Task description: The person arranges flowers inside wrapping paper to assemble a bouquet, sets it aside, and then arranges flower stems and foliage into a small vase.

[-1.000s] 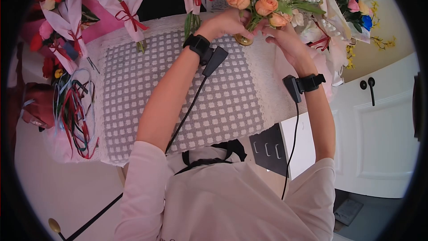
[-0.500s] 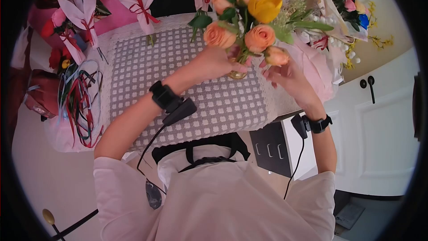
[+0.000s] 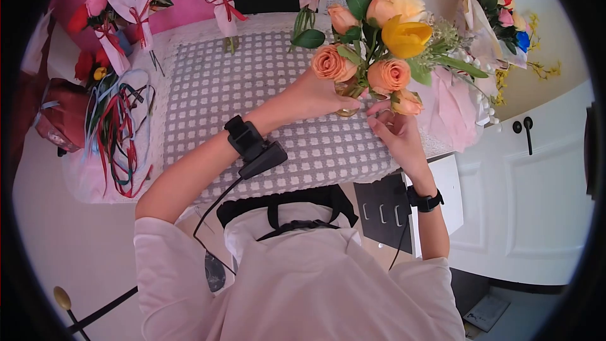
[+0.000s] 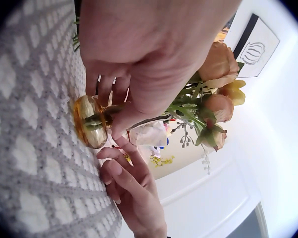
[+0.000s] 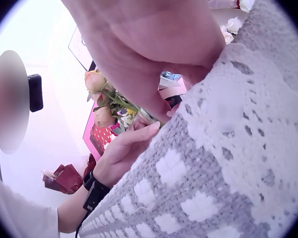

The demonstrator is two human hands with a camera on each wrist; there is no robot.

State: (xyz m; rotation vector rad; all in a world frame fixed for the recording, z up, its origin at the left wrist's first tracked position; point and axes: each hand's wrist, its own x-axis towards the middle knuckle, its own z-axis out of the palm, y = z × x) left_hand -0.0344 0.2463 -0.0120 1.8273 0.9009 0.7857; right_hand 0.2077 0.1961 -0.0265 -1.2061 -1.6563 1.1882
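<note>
A small amber glass vase (image 4: 92,122) stands on the grey-and-white checked cloth (image 3: 278,151), holding peach roses (image 3: 389,76), a yellow tulip (image 3: 406,36) and green sprigs. My left hand (image 3: 309,96) grips the vase's neck and the stems, thumb in front and fingers behind, as the left wrist view shows. On the other side of the vase, my right hand (image 3: 402,142) is beside its base with fingers loosely bent and nothing seen in them. Whether a right fingertip touches the glass I cannot tell.
Wrapped bouquets with red ribbons (image 3: 221,1) lie along the far edge. Loose ribbons (image 3: 120,132) hang at the left. Pink wrapping paper (image 3: 451,110) and another bouquet (image 3: 499,6) are at the right. A white door (image 3: 543,183) stands beyond the table's right side.
The vase of flowers has come nearer to the body, with my left hand on it. My right hand has moved down along with it. The whole head view has also shifted.
</note>
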